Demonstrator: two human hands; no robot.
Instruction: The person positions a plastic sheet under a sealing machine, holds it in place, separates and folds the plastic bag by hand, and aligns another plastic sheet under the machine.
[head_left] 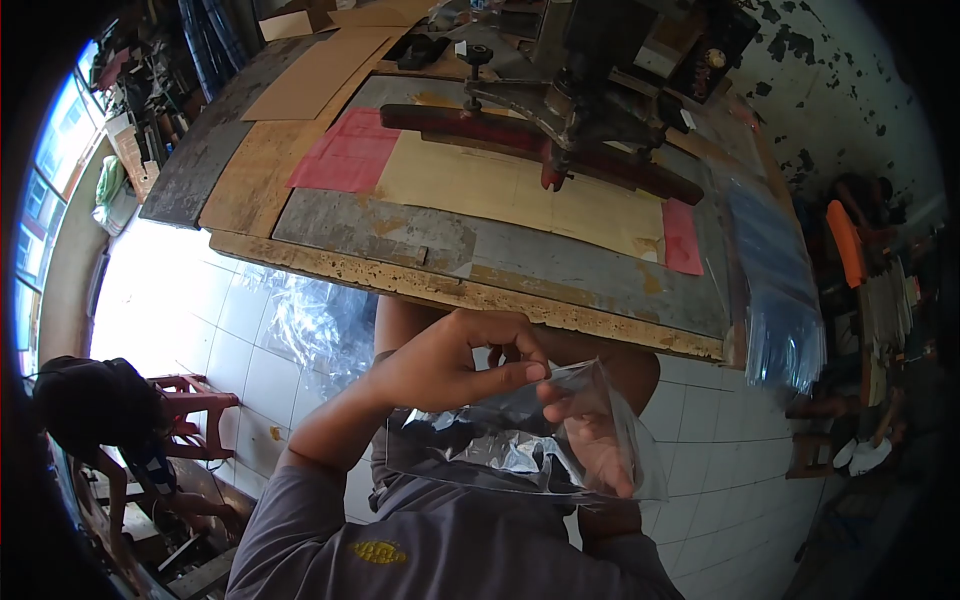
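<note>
A clear plastic sleeve [510, 452] lies across my lap, creased and shiny. My left hand [470, 360] pinches its upper corner between thumb and fingers. On the other side, my right hand [597, 440] holds the sleeve; its fingers show through the film, and whether they are inside or behind it I cannot tell. Both hands are just below the front edge of the worktable [470, 290]. On that table a press with a long red bar [540, 150] stands above a yellow sheet [500, 190] with pink ends.
A stack of clear plastic sleeves [775, 290] hangs over the table's right edge. Loose plastic film [320, 320] is heaped on the tiled floor. Brown cardboard [320, 75] lies at the back left. Another person [110, 420] bends near a red stool [200, 415].
</note>
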